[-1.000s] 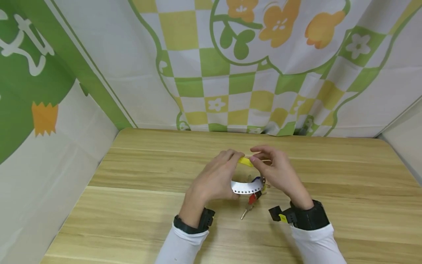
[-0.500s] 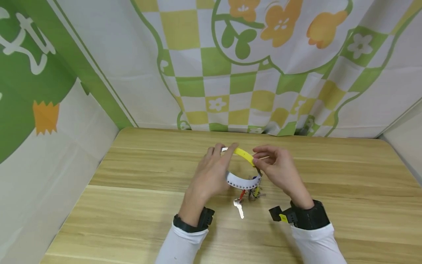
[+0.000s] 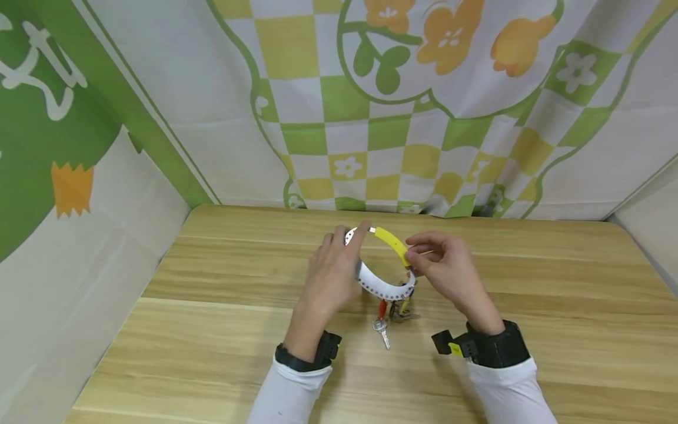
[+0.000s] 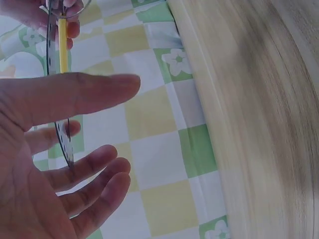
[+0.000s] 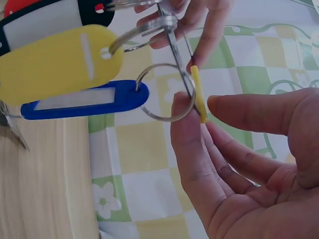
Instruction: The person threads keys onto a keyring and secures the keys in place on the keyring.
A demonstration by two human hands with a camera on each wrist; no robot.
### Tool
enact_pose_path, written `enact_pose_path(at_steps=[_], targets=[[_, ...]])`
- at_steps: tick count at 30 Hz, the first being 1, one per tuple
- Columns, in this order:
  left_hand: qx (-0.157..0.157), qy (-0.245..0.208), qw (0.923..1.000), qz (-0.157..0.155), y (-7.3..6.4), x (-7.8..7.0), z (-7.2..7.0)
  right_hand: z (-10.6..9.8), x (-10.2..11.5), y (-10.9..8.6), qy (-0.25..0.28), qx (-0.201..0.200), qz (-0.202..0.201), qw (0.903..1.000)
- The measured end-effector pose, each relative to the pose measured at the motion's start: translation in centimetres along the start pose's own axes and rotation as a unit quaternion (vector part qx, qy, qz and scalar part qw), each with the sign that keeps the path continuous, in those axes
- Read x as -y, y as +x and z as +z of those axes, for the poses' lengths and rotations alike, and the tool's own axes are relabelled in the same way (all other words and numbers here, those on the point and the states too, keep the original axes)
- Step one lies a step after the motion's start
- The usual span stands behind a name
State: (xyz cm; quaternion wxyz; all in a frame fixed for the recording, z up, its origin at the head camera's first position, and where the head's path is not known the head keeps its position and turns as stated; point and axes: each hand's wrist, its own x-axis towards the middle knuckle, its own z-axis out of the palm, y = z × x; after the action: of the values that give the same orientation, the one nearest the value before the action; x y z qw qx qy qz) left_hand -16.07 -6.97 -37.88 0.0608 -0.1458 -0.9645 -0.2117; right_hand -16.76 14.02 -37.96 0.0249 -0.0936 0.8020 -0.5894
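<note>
A large silver key hoop (image 3: 385, 290), a flat band punched with small holes, is held upraised between the two hands. Part of its far side is a yellow strip (image 3: 391, 242). My left hand (image 3: 331, 274) holds the hoop's left side, the band passing between thumb and fingers in the left wrist view. With thumb and index finger my right hand (image 3: 444, 259) pinches the end of the yellow strip. Keys on split rings dangle below, among them a silver key (image 3: 381, 334) with a red tag (image 3: 382, 309). A yellow tag (image 5: 60, 62) and a blue tag (image 5: 82, 102) show in the right wrist view.
Beneath the hands spreads a light wood table (image 3: 222, 341). A green, white and yellow checked curtain (image 3: 349, 141) hangs behind its far edge. Black wrist cameras sit on both wrists, the right one (image 3: 484, 344) sticking inward above the tabletop.
The left hand has shifted left and slightly away, carrying its side of the hoop. More of the yellow strip shows. The hanging keys have swung left; the right hand barely moved.
</note>
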Motion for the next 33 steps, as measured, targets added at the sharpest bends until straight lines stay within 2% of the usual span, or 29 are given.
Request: enact_pose_path(at_steps=[6,10,15,19,21,24,28,33], targets=[[-0.025,-0.012,0.9994,-0.021,0.1,0.1,-0.1,-0.2,0.1,0.0,0.014,0.017,0.019,0.9996],[-0.044,-0.035,0.9976,-0.039,0.1,0.2,0.0,-0.2,0.1,0.0,0.034,0.026,0.035,0.9985],[-0.073,-0.087,0.9928,-0.037,0.0,0.4,0.2,-0.3,0.1,-0.1,0.071,0.027,0.042,0.9962],[-0.054,-0.159,0.9855,-0.021,-0.1,0.6,-0.2,-0.3,0.2,-0.1,0.090,0.018,0.038,0.9951],[-0.032,-0.211,0.9768,-0.022,-0.1,0.6,-0.5,-0.3,0.2,-0.1,0.097,0.010,0.034,0.9947],[-0.006,-0.297,0.9545,-0.027,-0.1,0.7,-1.0,-0.2,0.3,-0.1,0.110,0.001,0.026,0.9936],[0.005,-0.390,0.9205,-0.026,-0.1,0.7,-1.5,-0.2,0.4,-0.1,0.118,-0.010,0.014,0.9929],[0.000,-0.468,0.8835,-0.025,0.0,0.7,-1.9,-0.1,0.4,0.0,0.119,-0.024,-0.004,0.9926]])
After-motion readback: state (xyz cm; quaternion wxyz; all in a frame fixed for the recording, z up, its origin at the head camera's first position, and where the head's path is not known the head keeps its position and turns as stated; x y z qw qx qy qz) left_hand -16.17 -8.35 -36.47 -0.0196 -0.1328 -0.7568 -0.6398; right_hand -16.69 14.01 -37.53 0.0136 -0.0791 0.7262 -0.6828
